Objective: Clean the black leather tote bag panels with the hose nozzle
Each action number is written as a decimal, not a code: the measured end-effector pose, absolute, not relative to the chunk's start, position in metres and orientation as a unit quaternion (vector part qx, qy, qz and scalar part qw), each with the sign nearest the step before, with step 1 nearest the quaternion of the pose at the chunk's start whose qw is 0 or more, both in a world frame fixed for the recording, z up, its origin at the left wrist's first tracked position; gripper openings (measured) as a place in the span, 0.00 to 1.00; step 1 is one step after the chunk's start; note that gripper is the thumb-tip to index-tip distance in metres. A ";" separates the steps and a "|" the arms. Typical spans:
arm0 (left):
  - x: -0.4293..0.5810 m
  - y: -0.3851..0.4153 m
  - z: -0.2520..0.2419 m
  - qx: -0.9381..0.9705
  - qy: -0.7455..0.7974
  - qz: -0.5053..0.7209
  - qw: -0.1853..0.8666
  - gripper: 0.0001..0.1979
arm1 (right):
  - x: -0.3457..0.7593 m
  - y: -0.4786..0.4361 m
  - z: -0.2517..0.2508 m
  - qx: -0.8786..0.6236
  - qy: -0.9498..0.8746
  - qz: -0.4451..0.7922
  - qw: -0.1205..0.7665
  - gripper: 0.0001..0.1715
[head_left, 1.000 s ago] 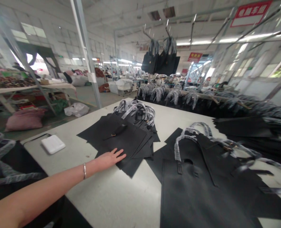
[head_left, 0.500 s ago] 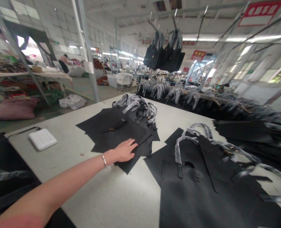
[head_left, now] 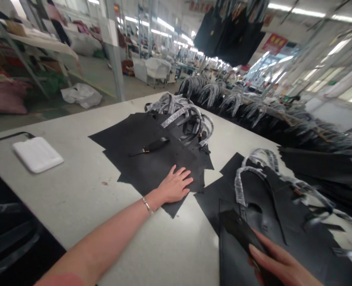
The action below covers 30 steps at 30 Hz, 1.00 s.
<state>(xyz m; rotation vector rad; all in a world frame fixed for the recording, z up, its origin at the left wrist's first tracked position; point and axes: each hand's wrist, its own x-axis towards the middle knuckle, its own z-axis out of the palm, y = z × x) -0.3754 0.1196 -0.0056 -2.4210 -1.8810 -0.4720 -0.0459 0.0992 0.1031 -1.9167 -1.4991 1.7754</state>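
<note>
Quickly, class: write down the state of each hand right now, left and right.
Left hand: open, lying flat on the stack of black bags.
Right hand: closed, holding a black piece.

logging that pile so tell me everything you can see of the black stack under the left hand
The black stack is flat, leather-like bag panels fanned unevenly on the pale table. A dark strap with a gold buckle lies on top; plastic-wrapped handles bunch at its far end. The left hand rests flat on its near corner.
</note>
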 end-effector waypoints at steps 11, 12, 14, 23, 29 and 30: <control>-0.373 0.119 -0.007 -0.765 -0.611 -0.204 -0.007 0.20 | -0.117 0.134 0.100 -0.589 -0.483 0.642 0.090 0.33; -0.373 0.119 -0.007 -0.762 -0.613 -0.208 -0.011 0.20 | -0.121 0.137 0.098 -0.588 -0.480 0.644 0.093 0.33; -0.372 0.119 -0.008 -0.760 -0.614 -0.215 -0.016 0.20 | -0.126 0.144 0.094 -0.585 -0.473 0.652 0.097 0.32; -0.370 0.121 -0.012 -0.757 -0.612 -0.228 -0.033 0.21 | -0.148 0.168 0.083 -0.554 -0.467 0.679 0.115 0.25; -0.371 0.121 -0.014 -0.755 -0.613 -0.229 -0.047 0.25 | -0.150 0.176 0.086 -0.584 -0.490 0.624 0.171 0.26; -0.370 0.121 -0.014 -0.757 -0.611 -0.227 -0.047 0.26 | -0.145 0.173 0.088 -0.589 -0.485 0.624 0.169 0.27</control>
